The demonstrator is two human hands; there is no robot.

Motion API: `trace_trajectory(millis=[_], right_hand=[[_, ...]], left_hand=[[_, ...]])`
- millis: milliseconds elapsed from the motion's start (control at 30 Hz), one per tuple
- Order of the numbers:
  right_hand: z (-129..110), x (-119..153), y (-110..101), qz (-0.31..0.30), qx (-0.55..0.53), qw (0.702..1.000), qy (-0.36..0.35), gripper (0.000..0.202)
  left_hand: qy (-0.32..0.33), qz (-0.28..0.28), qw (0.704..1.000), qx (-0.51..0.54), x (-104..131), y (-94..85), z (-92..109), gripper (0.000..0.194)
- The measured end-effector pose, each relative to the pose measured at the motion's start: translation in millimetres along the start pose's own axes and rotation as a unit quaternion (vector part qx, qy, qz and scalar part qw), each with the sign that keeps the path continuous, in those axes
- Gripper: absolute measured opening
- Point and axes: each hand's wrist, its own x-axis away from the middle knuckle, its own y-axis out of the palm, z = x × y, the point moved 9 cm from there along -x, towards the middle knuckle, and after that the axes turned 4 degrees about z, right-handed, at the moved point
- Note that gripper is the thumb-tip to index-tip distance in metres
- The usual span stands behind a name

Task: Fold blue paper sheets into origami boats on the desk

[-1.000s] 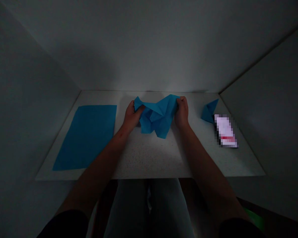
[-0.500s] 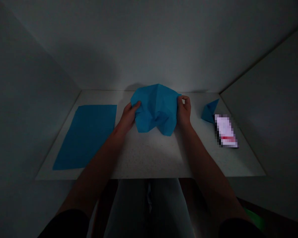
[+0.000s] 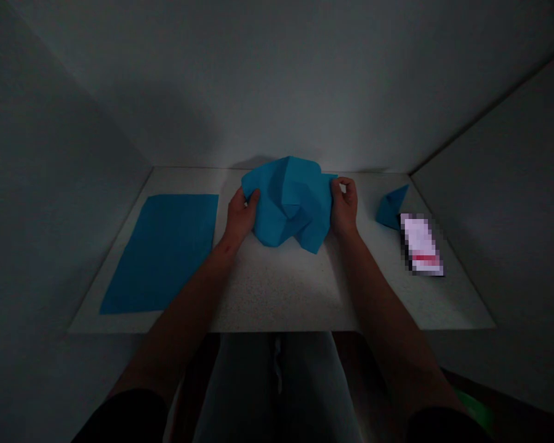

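Observation:
A creased sheet of blue paper (image 3: 300, 191) is held up over the back middle of the table, bulging into uneven folds. My left hand (image 3: 241, 214) grips its left edge, thumb on the near face and the other fingers mostly hidden behind. At the right edge, my right hand (image 3: 345, 206) pinches the paper between thumb and curled fingers. To the right lies a small folded blue paper piece (image 3: 390, 208), with one point sticking up. A flat blue sheet (image 3: 166, 249) rests on the left of the table.
The pale speckled table (image 3: 277, 295) ends at a front edge above my lap. A phone (image 3: 421, 244) with a lit, blurred screen lies at the right, close to the folded piece. Grey walls (image 3: 277, 92) enclose the table at the back and both sides.
The held paper has changed shape: its left part has opened rounder, and a sharper dent shows in the middle. Both hands keep their grip and have shifted only slightly.

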Motion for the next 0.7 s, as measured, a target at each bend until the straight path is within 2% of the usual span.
trace_trajectory(millis=[67, 133, 367, 500, 600, 700], right_hand=[[-1.7, 0.5, 0.6, -0.007, 0.003, 1.000, -0.001, 0.051], [-2.5, -0.6, -2.9, 0.000, 0.007, 1.000, 0.000, 0.051], [-2.4, -15.7, -36.9, 0.071, 0.032, 0.997, -0.010, 0.058], [8.8, -23.0, -50.2, 0.092, 0.015, 0.995, 0.025, 0.060], [21.3, -21.2, -40.2, 0.046, -0.007, 0.995, 0.083, 0.060], [26.1, -11.2, -18.0, -0.047, 0.026, 0.993, 0.103, 0.065]], left_hand=[[0.030, 0.015, 0.999, -0.026, -0.3, -5.6, 8.4, 0.032], [0.035, 0.007, 0.999, -0.039, -2.5, -8.6, 10.2, 0.030], [-0.021, -0.077, 0.996, -0.026, -17.8, -13.9, -7.0, 0.038], [-0.043, -0.047, 0.997, -0.050, -26.7, -29.3, -15.2, 0.043], [-0.041, 0.002, 0.997, -0.058, -31.9, -42.0, -18.2, 0.048], [-0.040, 0.040, 0.997, -0.056, -34.1, -47.9, -21.9, 0.051]])
